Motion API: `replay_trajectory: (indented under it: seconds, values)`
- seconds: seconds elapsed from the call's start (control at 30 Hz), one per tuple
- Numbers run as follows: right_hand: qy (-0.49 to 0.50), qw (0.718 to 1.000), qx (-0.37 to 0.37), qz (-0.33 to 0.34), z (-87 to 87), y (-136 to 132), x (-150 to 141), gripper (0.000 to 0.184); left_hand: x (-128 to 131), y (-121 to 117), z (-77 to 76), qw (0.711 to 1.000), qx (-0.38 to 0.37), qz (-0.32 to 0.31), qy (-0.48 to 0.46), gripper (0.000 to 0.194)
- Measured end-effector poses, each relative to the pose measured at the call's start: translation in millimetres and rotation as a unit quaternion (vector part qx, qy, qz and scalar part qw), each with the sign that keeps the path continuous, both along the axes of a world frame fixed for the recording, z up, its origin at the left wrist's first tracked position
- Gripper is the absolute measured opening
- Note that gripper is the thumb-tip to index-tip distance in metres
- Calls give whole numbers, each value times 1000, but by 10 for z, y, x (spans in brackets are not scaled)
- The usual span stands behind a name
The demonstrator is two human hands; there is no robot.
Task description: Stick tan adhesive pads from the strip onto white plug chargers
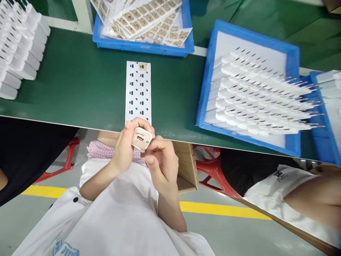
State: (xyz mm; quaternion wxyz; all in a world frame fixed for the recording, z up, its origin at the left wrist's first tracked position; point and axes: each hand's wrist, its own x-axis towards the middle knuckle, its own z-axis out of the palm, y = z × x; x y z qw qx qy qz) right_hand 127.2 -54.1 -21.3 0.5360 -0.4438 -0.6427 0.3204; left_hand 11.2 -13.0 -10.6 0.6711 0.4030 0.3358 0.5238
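Just past the table's front edge, a white USB charger (140, 139) is held with its port face up. The face shows a small port and a larger orange-red one. A beige adhesive sticker (146, 142) with green marks covers that face, and a small tab sticks out at its lower edge. My left hand (124, 147) is closed around the charger's left and far sides. The curled fingers of my right hand (165, 161) touch its right side near the tab, with the thumb lower down. Beyond lies a white sticker sheet (137, 90) with cut-out shapes and one beige sticker at its top.
A blue tray (144, 48) at the back holds stacked sticker sheets. Rows of white pronged chargers (247, 103) fill another blue tray (206, 89) at right; more chargers (23, 49) stand at left. A cardboard box (189, 167) is below the table. People sit on both sides.
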Motion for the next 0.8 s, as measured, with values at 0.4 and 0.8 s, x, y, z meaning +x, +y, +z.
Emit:
replay_trajectory:
  seconds: [0.4,0.8]
  values:
    - [-304,913,269,-33,352,6,381,6,-395,30,-42,938,173,-254,161,62]
    - [-349,902,244,-71,559,-175,279,13,-325,-122,199,883,295,-79,357,37]
